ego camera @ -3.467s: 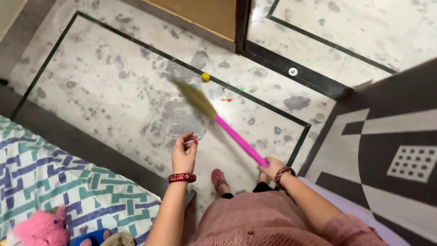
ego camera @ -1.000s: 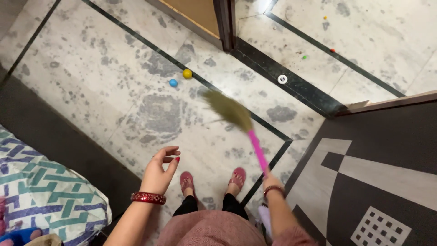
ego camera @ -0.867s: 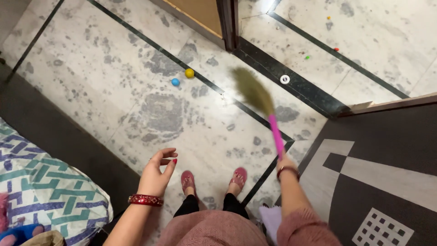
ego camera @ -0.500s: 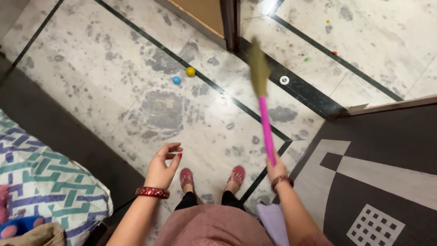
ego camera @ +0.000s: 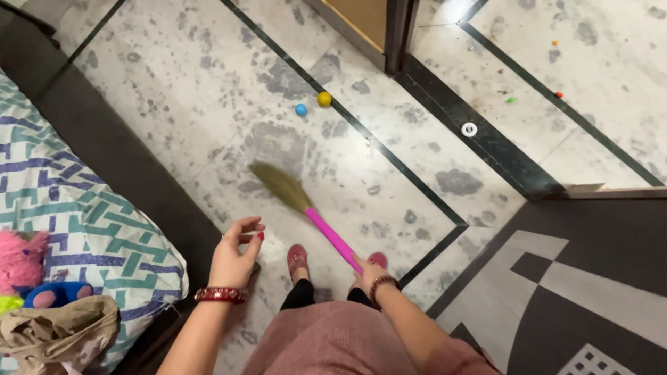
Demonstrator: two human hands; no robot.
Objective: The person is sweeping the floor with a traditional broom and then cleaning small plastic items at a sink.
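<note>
My right hand [ego camera: 366,273] grips the pink handle of a broom [ego camera: 326,232]. Its straw head points up and to the left over the marble floor, near my feet. My left hand [ego camera: 235,253] hovers free beside my left leg with the fingers loosely curled and holds nothing. A yellow ball [ego camera: 324,98] and a smaller blue ball [ego camera: 301,110] lie together on the floor farther out, beside a black inlay line.
A bed with a teal and blue patterned cover [ego camera: 83,229] stands at my left, bearing a pink soft toy [ego camera: 21,257] and a crumpled bag [ego camera: 59,333]. A door frame [ego camera: 399,31] is ahead. A white ring [ego camera: 469,129] and small coloured bits lie beyond the threshold. A dark patterned surface [ego camera: 590,278] is at right.
The broom head has swung from pointing straight ahead at the door frame down and left, toward my feet. The view has shifted left, showing more of the bed. My left hand stays raised.
</note>
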